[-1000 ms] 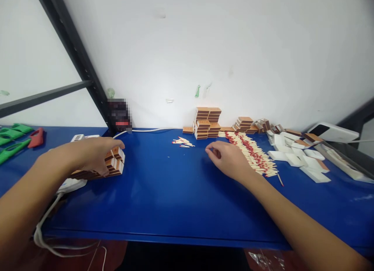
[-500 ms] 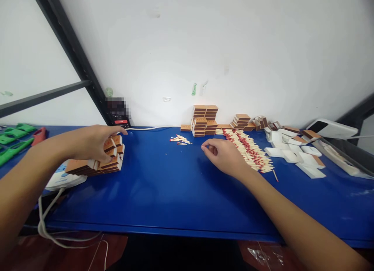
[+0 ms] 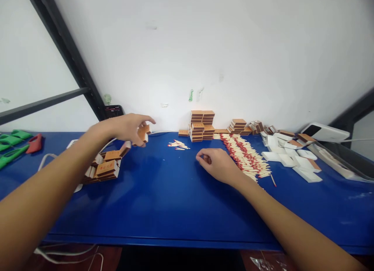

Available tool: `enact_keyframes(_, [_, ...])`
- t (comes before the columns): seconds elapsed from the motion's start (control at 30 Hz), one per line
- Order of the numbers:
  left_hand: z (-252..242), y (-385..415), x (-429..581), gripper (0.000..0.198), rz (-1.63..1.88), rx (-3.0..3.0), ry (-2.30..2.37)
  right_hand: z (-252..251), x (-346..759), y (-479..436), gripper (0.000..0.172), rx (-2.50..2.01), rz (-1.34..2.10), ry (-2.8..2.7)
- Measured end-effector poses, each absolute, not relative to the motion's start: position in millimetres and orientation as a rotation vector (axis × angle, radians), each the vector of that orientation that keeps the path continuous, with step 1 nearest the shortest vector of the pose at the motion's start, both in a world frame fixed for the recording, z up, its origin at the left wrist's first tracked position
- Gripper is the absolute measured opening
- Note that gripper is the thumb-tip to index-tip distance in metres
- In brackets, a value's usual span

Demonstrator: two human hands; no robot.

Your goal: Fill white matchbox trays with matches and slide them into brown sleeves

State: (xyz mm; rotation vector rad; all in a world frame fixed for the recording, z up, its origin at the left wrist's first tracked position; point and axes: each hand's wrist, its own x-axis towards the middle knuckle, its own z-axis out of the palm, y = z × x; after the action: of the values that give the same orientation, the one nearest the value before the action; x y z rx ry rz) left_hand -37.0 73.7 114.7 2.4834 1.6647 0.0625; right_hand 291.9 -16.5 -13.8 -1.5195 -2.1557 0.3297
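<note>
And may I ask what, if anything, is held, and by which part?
The left hand holds at least one matchbox between thumb and fingers, though the faces gripped are unclear; the right hand shows nothing held.

Left grip [image 3: 128,127] arches with one finger [image 3: 147,118] outstretched, right grip [image 3: 215,163] curls loosely inward

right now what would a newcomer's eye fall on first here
Probably the long spread of red-tipped matches, beside the right hand. Next, the left hand, left of centre, holding at least one matchbox. Then the tall box stack by the wall, near the middle.
</note>
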Motion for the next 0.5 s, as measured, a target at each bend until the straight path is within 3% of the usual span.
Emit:
enact_keyframes(0.33, [58.1,154.8,37.3,0.104,-0.070,2.555,1.422,-11.8,298.7,-11.4,0.014,-1.508,0.302,-2.154])
enact_keyframes(0.5, [41.4,152.6,35.8,0.094,0.016,2.571,1.326,-8.5,296.7,-15.3,0.014,-1.481,0.309,-2.194])
